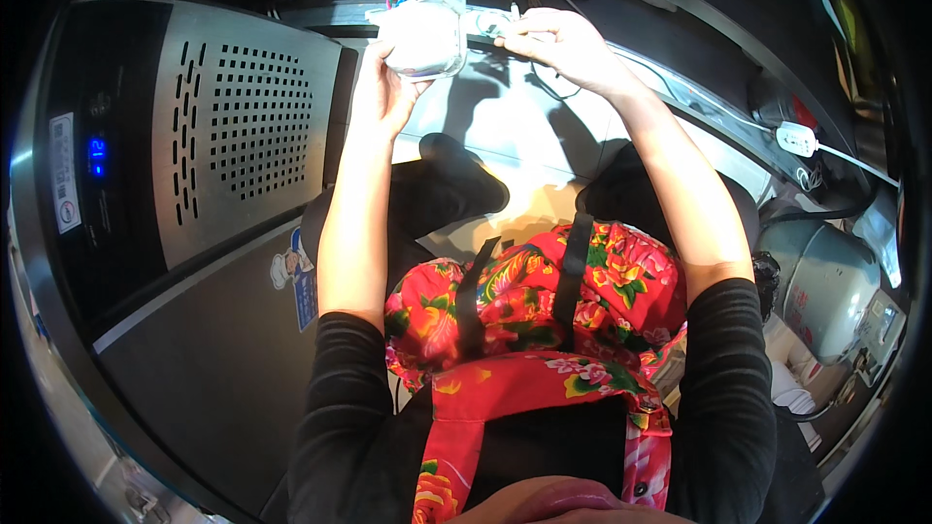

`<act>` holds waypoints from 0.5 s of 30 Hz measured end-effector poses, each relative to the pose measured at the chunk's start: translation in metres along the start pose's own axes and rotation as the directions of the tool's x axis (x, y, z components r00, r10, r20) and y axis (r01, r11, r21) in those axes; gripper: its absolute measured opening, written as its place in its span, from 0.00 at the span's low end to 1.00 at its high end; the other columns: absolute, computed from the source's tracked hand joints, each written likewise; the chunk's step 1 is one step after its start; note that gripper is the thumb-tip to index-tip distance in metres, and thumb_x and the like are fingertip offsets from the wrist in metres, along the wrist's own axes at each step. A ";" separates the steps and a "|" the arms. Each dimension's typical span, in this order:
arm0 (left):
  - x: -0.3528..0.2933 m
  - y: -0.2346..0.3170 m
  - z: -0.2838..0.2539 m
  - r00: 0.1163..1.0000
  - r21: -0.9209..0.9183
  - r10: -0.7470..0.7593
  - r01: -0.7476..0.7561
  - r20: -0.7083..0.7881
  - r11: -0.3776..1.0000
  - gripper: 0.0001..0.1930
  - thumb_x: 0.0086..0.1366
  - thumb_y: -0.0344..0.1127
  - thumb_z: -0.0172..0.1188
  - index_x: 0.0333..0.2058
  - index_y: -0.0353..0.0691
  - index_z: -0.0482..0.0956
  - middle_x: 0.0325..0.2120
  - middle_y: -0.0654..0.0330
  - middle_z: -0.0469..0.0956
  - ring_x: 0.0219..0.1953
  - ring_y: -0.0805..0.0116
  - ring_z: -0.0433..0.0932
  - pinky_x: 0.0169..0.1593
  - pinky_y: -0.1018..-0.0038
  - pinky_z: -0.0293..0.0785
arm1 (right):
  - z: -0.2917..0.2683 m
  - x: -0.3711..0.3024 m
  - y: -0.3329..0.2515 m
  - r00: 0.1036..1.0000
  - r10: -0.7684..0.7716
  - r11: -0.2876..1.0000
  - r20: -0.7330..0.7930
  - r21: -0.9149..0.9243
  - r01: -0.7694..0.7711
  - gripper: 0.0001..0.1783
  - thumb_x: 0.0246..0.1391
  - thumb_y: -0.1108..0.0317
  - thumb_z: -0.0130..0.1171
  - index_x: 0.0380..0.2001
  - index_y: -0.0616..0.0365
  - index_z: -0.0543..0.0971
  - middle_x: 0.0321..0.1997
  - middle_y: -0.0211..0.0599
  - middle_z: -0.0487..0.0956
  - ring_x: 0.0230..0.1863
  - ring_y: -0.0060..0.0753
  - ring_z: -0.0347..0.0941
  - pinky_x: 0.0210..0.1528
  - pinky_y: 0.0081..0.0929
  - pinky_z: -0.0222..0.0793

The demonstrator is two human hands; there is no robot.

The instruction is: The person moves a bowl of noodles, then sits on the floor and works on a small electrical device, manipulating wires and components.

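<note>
Near the top of the view my left hand (pixel 386 87) grips a white boxy object (pixel 424 37) with rounded corners, fingers under its lower edge and thumb at its side. Strong light washes out its surface, so its exact kind cannot be told. Just to its right, my right hand (pixel 561 47) has its fingers pinched at a small pale piece (pixel 490 23). What that piece is, and whether it joins the white object, is too bright to make out. Both arms reach forward over my red flowered apron (pixel 534 277).
On the left stands a steel appliance (pixel 262 121) with a perforated panel and a lit blue display (pixel 97 155). A grey gas cylinder (pixel 825 286) is at the right. A white power adapter (pixel 796 139) hangs on a white cable. Crowded shelving (pixel 621 0) runs along the far side.
</note>
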State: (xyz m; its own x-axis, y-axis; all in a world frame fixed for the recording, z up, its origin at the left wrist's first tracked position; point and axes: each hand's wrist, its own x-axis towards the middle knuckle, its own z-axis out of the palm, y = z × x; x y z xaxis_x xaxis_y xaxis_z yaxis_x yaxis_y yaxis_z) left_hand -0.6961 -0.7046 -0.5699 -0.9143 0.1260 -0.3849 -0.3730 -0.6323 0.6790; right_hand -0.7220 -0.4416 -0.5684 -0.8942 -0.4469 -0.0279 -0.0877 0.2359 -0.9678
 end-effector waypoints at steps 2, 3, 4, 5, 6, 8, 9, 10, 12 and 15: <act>-0.001 -0.003 0.002 0.999 -0.010 -0.020 0.020 0.027 1.000 0.30 0.60 0.44 0.59 0.58 0.35 0.63 0.56 0.52 0.67 0.58 0.57 0.68 0.56 0.61 0.72 | 0.002 -0.003 0.001 1.000 0.006 0.999 0.010 0.044 -0.007 0.12 0.58 0.59 0.60 0.36 0.55 0.84 0.35 0.29 0.81 0.37 0.22 0.75 0.42 0.20 0.70; -0.002 -0.005 0.003 0.999 0.007 -0.010 0.010 0.042 1.000 0.30 0.60 0.44 0.59 0.58 0.35 0.63 0.56 0.52 0.67 0.58 0.58 0.67 0.56 0.61 0.71 | 0.003 -0.005 0.002 0.999 0.033 0.998 0.016 0.060 -0.034 0.11 0.59 0.60 0.59 0.36 0.55 0.84 0.34 0.26 0.80 0.37 0.20 0.74 0.43 0.18 0.69; -0.002 -0.005 0.004 0.999 0.010 -0.014 0.014 0.032 1.000 0.30 0.60 0.44 0.59 0.58 0.35 0.64 0.56 0.52 0.67 0.58 0.58 0.67 0.57 0.61 0.71 | 0.004 -0.006 0.002 1.000 0.025 0.998 0.004 0.053 -0.026 0.11 0.59 0.61 0.59 0.37 0.56 0.83 0.34 0.27 0.80 0.38 0.20 0.74 0.43 0.19 0.69; -0.002 -0.005 0.004 0.999 0.007 -0.015 0.014 0.048 1.000 0.30 0.61 0.45 0.59 0.57 0.35 0.64 0.56 0.52 0.67 0.58 0.58 0.67 0.57 0.61 0.70 | 0.005 -0.007 0.003 1.000 0.016 0.999 -0.008 0.044 -0.016 0.11 0.59 0.61 0.59 0.37 0.56 0.83 0.35 0.27 0.80 0.38 0.20 0.74 0.44 0.19 0.69; -0.002 -0.005 0.004 0.998 0.006 -0.012 0.012 0.069 1.000 0.30 0.61 0.45 0.59 0.57 0.35 0.64 0.56 0.52 0.67 0.58 0.58 0.67 0.57 0.61 0.70 | 0.006 -0.007 0.004 1.000 0.006 0.999 -0.020 0.035 -0.006 0.12 0.59 0.61 0.58 0.38 0.57 0.83 0.36 0.28 0.80 0.39 0.21 0.74 0.45 0.20 0.69; -0.002 -0.004 0.005 0.997 0.030 -0.017 0.015 0.075 0.999 0.31 0.60 0.45 0.59 0.57 0.35 0.64 0.56 0.52 0.67 0.58 0.58 0.67 0.58 0.61 0.69 | 0.007 -0.006 0.006 0.997 -0.074 0.992 -0.026 -0.102 0.071 0.12 0.59 0.62 0.58 0.39 0.58 0.83 0.37 0.29 0.80 0.40 0.20 0.74 0.47 0.20 0.69; -0.002 -0.004 0.005 0.996 0.043 -0.019 0.016 0.082 0.999 0.31 0.60 0.46 0.59 0.57 0.35 0.64 0.55 0.52 0.67 0.58 0.58 0.67 0.58 0.61 0.69 | 0.008 -0.005 0.008 0.992 -0.124 0.979 -0.031 -0.167 0.117 0.13 0.60 0.62 0.58 0.40 0.59 0.82 0.38 0.29 0.80 0.40 0.20 0.74 0.47 0.20 0.69; -0.003 -0.003 0.005 0.998 0.040 -0.015 0.013 0.053 0.999 0.31 0.60 0.46 0.59 0.57 0.36 0.64 0.55 0.52 0.67 0.58 0.58 0.67 0.58 0.61 0.69 | 0.009 -0.005 0.010 0.993 -0.112 0.978 -0.042 -0.184 0.102 0.14 0.60 0.60 0.57 0.40 0.57 0.83 0.38 0.30 0.81 0.40 0.22 0.74 0.45 0.22 0.69; -0.005 -0.004 0.007 1.000 0.036 -0.010 0.010 -0.001 0.999 0.30 0.60 0.45 0.59 0.57 0.36 0.65 0.55 0.52 0.67 0.57 0.57 0.68 0.58 0.61 0.69 | 0.011 -0.005 0.014 0.991 -0.109 0.973 -0.074 -0.212 0.091 0.15 0.62 0.56 0.55 0.41 0.53 0.84 0.37 0.32 0.82 0.38 0.26 0.74 0.40 0.25 0.69; -0.008 -0.001 0.010 0.998 0.008 -0.021 0.021 -0.059 1.000 0.31 0.59 0.45 0.59 0.57 0.37 0.64 0.56 0.52 0.67 0.57 0.56 0.67 0.58 0.60 0.68 | 0.011 -0.006 0.018 0.999 0.006 0.998 -0.031 -0.062 -0.008 0.15 0.62 0.56 0.54 0.42 0.52 0.83 0.39 0.32 0.81 0.42 0.25 0.74 0.44 0.26 0.68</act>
State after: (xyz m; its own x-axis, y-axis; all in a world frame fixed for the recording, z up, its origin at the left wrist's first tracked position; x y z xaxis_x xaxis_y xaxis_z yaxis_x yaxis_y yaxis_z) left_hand -0.6905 -0.6977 -0.5615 -0.8955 0.0939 -0.4350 -0.3937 -0.6231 0.6758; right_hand -0.7130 -0.4442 -0.5879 -0.9080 -0.4181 -0.0258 -0.1078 0.2928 -0.9501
